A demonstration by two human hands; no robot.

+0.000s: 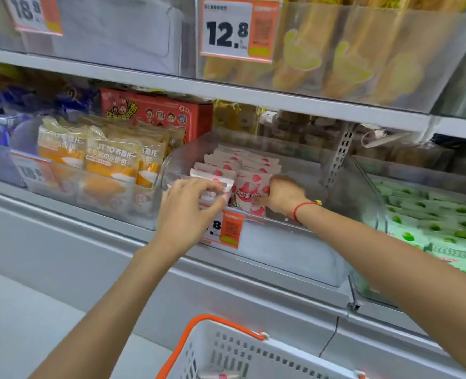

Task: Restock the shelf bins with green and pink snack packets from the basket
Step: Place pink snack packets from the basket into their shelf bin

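Observation:
A clear shelf bin [294,242] in the middle holds rows of pink snack packets [234,164]. My left hand [188,212] pinches a pink packet [212,187] at the bin's front left. My right hand [282,194] reaches into the bin and grips an upright pink packet [249,192] at the front of the right row. To the right, another clear bin holds stacked green snack packets [431,217]. The white basket [226,354] with an orange handle sits at the bottom centre; a pink packet [222,375] shows inside it.
Left of the pink bin stands a bin of orange bread packets [111,160], with a red box [158,110] behind it. Price tags [226,228] hang on the bin fronts. The upper shelf holds yellow packets [335,64]. A grey shelf ledge runs below the bins.

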